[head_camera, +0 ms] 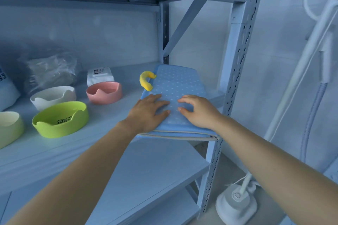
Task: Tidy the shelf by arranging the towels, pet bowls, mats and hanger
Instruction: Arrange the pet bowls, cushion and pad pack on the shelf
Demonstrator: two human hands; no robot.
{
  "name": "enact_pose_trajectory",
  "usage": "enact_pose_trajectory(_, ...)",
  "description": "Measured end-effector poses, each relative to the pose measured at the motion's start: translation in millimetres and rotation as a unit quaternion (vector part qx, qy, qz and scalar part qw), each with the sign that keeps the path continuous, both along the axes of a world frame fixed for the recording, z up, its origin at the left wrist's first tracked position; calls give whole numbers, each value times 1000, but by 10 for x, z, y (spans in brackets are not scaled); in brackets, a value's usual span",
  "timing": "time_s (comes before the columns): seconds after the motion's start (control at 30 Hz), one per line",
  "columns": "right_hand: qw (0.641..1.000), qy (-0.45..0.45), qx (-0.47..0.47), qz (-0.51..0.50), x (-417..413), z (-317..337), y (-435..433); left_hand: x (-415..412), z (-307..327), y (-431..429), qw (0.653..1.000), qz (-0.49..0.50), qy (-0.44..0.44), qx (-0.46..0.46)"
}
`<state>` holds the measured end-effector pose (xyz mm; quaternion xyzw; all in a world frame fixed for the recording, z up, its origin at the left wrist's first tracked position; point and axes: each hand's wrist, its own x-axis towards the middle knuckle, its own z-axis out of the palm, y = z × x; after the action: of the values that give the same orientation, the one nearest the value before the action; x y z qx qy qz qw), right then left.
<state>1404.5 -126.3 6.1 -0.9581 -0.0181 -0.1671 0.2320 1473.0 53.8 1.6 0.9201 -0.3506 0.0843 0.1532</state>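
Pale metal shelving (113,133) fills the wall, its middle board carrying everything. At its right end lies a folded blue dotted mat with a yellow fabric loop (175,93), its front edge overhanging the board. Both forearms reach in: left hand (150,110) and right hand (198,110) rest flat on top of it, fingers spread, gripping nothing. Off to the left hand's side sit empty pet bowls: lime green (60,119), white (53,97), pink (104,92).

We note the pale green bowl (8,128) cut by the left edge; the white bag (6,89) likewise; print on the white packet (99,76) is illegible.
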Motion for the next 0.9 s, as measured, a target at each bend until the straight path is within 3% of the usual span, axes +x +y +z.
enact_pose_trajectory(0.07, 998, 53, -24, -9, 97, -53, -64, 66, -69, -12, 998, 18, 6, 62)
enact_pose_trajectory(0.2, 993, 99, -58, 5, 190, -186, -151, 125, -98, -48, 998, 30, 14, 57)
enact_pose_trajectory(0.57, 994, 80, -65, 42, 261, -280, -292, 1, -62, -136, 996, 83, 42, 2)
enact_pose_trajectory(0.9, 995, 44, -18, 83, 180, -191, -378, -204, -69, -190, 993, 107, 37, 33)
